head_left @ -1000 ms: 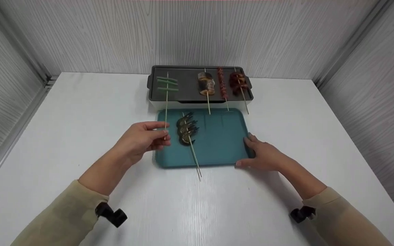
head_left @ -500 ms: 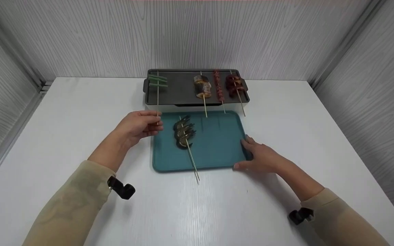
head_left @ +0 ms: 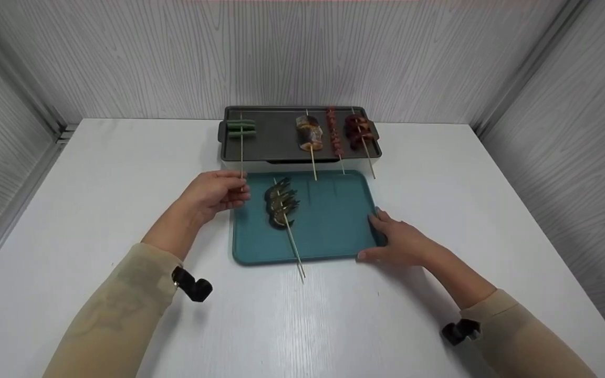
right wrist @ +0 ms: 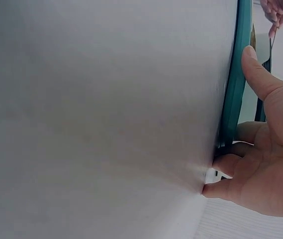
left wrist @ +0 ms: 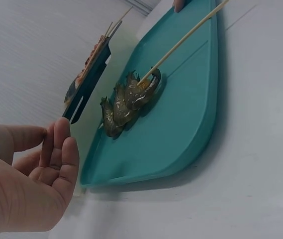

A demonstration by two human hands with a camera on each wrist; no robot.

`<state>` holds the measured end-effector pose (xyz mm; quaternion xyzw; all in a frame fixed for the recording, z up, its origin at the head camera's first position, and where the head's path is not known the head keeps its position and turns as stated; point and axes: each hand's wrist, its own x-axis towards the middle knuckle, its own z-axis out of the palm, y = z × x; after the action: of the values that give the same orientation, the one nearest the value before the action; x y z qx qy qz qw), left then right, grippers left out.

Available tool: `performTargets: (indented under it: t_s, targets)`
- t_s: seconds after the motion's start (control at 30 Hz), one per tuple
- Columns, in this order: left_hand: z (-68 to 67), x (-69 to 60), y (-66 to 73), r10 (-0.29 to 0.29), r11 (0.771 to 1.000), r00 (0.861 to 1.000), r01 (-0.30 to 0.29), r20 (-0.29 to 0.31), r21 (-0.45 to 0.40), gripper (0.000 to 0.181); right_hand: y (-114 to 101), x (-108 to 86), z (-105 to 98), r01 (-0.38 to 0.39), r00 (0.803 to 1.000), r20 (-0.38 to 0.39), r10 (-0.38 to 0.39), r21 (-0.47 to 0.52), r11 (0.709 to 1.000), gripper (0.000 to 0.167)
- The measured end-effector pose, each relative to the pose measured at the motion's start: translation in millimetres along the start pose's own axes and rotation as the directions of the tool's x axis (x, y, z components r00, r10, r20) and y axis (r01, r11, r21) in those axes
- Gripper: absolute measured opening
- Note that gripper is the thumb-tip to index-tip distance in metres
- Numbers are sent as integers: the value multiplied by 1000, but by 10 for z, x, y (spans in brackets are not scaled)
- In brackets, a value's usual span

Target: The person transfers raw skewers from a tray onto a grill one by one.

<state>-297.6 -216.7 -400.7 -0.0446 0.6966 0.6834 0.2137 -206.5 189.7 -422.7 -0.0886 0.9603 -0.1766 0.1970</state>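
Observation:
My left hand pinches the lower end of the skewer's stick. The green bean pieces on this skewer lie over the left part of the dark griddle. In the left wrist view, thumb and fingertips of the left hand meet, and the skewer is hidden. My right hand holds the near right corner of the teal tray, thumb at the front edge and fingers along the right side. A shrimp skewer lies on the tray, its stick reaching past the front edge.
Across the griddle lie a skewer with thick browned chunks, a thin skewer of small red pieces and a dark red skewer. Their sticks stick out over the front. The white table meets grey wood-grain walls.
My left hand has moved forward and left, bringing the green bean skewer down toward the griddle's left end, then nearly stopped. The right hand stays at the tray corner.

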Motion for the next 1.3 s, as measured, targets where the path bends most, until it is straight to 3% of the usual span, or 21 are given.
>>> performTargets:
  t_s: [0.43,0.73,1.0,1.3]
  targets:
    - [-102,-137,-121,-26,996,999,29,35,-79,57,18,-5,18,23,1000,-6,-23,-3,1000,113]
    - [-137,-472,-235,-41,990,997,49,64,-133,58,20,-3,9,25,1000,-3,-25,2,1000,115]
    - [89,-858,-390,-29,991,991,46,129,-127,57,21,-1,-15,23,1000,-7,-23,4,1000,115]
    - [442,-1070,-600,-76,991,972,98,221,-92,51,-4,-5,-6,37,999,-2,-37,3,999,114]
